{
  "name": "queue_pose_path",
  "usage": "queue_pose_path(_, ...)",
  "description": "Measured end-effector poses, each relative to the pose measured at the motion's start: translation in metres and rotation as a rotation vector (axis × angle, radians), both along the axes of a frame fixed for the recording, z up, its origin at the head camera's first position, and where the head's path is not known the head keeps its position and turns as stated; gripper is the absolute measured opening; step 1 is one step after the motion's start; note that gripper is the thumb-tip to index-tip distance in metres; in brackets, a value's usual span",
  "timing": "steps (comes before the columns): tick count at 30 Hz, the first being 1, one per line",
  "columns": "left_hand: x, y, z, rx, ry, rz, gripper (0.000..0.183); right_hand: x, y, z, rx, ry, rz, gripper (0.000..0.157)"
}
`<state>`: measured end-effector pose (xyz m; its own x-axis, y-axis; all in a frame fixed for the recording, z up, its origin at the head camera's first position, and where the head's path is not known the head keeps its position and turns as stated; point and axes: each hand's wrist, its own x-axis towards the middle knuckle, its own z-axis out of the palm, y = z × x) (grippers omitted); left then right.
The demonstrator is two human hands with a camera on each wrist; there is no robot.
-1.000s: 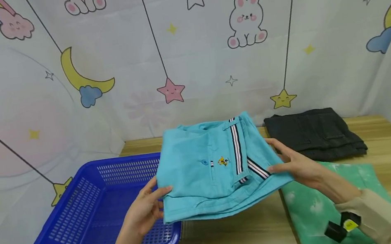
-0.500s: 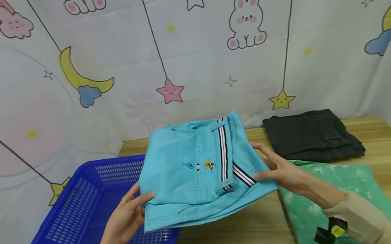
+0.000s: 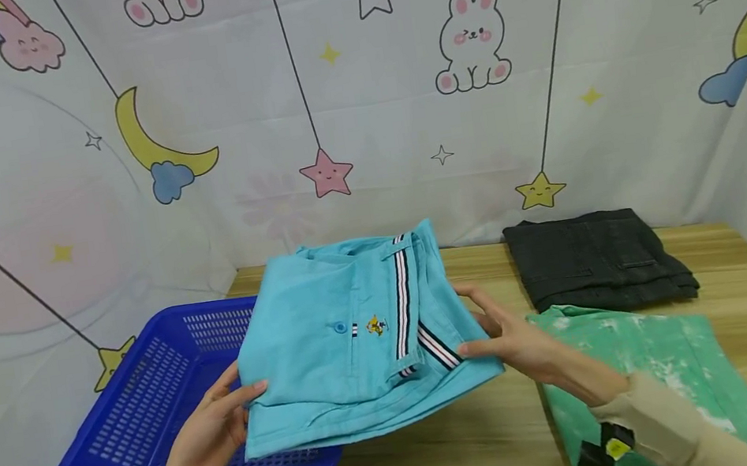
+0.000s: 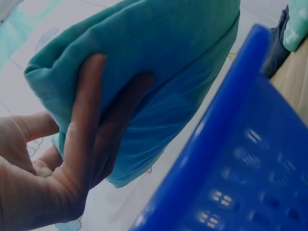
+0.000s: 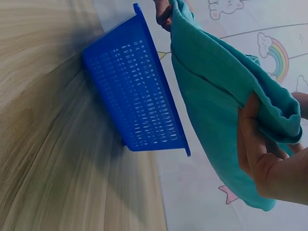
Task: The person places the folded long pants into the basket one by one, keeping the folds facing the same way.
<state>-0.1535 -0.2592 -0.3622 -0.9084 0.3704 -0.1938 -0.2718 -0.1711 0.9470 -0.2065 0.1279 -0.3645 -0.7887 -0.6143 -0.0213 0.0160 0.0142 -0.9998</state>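
Folded light-blue trousers [image 3: 319, 352] with a striped waistband trim, a button and a small embroidered figure are held up in the air between both hands. My left hand [image 3: 210, 427] grips their left edge, thumb on top and fingers beneath, as the left wrist view shows on the cloth [image 4: 144, 62]. The right hand [image 3: 521, 340] pinches the opposite edge near the striped trim, its fingers under the fabric in the right wrist view. Below and behind the trousers stands a blue perforated plastic basket [image 3: 135, 426], partly covered by them.
Folded black trousers [image 3: 592, 258] lie at the back right of the wooden table [image 3: 463, 463]. Nearer, a folded green garment with white patches [image 3: 670, 350] lies partly under my right forearm. A white cartoon-printed curtain [image 3: 384, 104] stands behind the table.
Both hands have carried the light-blue trousers leftward and slightly lower, further over the blue basket. The black trousers, green garment and basket have stayed in place.
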Motion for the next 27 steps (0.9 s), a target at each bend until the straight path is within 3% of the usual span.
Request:
queue_pose_path(9, 0.004, -0.022, -0.008, 0.096, 0.024, -0.048, 0.048, 0.002, -0.016, -0.009, -0.004, 0.060, 0.017, 0.069)
queue_pose_path(20, 0.008, -0.043, -0.015, 0.122, 0.030, -0.024, 0.044, 0.007, -0.036, -0.017, -0.021, 0.093, 0.038, 0.068)
queue_pose_path(27, 0.010, -0.053, -0.014, 0.048, -0.004, 0.025, 0.073, 0.006, -0.046, -0.018, -0.041, 0.088, 0.051, 0.066)
